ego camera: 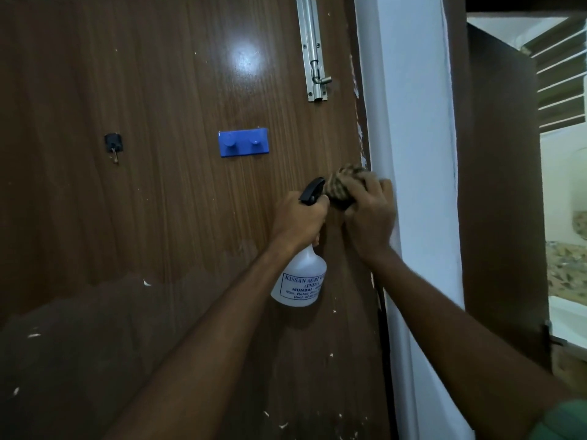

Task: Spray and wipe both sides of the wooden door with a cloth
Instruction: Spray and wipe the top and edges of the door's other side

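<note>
Here, at mid-frame, the left hand (298, 217) grips the spray bottle (300, 277) by its neck, while the right hand (370, 214) clutches the bunched cloth (341, 185) against the wooden door (158, 201) near its right edge.

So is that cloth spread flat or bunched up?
Bunched up: the cloth is a wad gripped in the right hand against the door.

Left hand (298, 219) grips neck of white spray bottle (300, 281), black nozzle up; right hand (370, 214) presses bunched striped cloth (344, 185) to wooden door (143, 217) near its edge; blue hook rack (243, 143), steel bolt latch (313, 49) above.
</note>
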`<state>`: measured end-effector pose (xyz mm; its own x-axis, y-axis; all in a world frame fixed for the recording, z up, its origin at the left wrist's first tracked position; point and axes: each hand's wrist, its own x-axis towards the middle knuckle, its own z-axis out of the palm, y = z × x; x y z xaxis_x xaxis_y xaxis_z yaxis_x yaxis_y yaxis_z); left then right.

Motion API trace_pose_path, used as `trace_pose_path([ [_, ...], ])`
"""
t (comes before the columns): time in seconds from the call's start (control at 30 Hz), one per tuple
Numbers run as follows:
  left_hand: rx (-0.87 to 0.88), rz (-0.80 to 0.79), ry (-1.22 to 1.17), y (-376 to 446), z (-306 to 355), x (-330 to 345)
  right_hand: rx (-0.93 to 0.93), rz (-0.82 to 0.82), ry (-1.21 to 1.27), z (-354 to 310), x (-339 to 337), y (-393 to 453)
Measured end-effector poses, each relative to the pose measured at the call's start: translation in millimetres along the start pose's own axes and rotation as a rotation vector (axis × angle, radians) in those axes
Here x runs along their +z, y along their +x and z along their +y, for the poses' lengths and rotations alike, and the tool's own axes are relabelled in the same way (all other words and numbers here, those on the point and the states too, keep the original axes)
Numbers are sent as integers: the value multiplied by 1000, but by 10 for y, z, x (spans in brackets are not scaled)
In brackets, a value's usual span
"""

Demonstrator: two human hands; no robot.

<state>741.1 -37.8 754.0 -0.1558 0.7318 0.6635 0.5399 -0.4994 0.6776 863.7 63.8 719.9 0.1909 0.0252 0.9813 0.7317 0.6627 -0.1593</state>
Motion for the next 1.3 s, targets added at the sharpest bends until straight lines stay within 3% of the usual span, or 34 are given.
trace_pose_path([
  [0.13, -18, -14, 39, -76, -117, 19, -90, -78, 8, 52, -72, -719],
  [0.33, -33, 29, 25, -118, -198, 97, 10, -15, 60, -44, 21, 130],
  [0.53, -43, 16, 18, -221, -352, 90, -67, -100, 76, 77, -130, -1191],
  [0.6, -39, 5, 21, -257, -339, 92, -91, -140, 99, 105, -123, -977],
  [0.73, -25, 26, 24, -265, -317, 125, 33, -42, 80, -20, -53, -157],
  [0.83, -18, 38, 36, -281, -349, 164, 50, -30, 77, -6, -50, -493],
  [0.97, -31, 16, 49, -398, -474, 148, -36, -153, 58, 151, -178, -1343],
  [1.1, -59, 12, 72, -539, -526, 150, -108, -180, 68, 199, -201, -798],
  [1.2, -85, 18, 48, -594, -589, 141, 8, -98, 90, 134, -123, -539],
  [1.3, -98, 18, 39, -616, -672, 129, 106, -82, 86, 46, -141, -1059],
])
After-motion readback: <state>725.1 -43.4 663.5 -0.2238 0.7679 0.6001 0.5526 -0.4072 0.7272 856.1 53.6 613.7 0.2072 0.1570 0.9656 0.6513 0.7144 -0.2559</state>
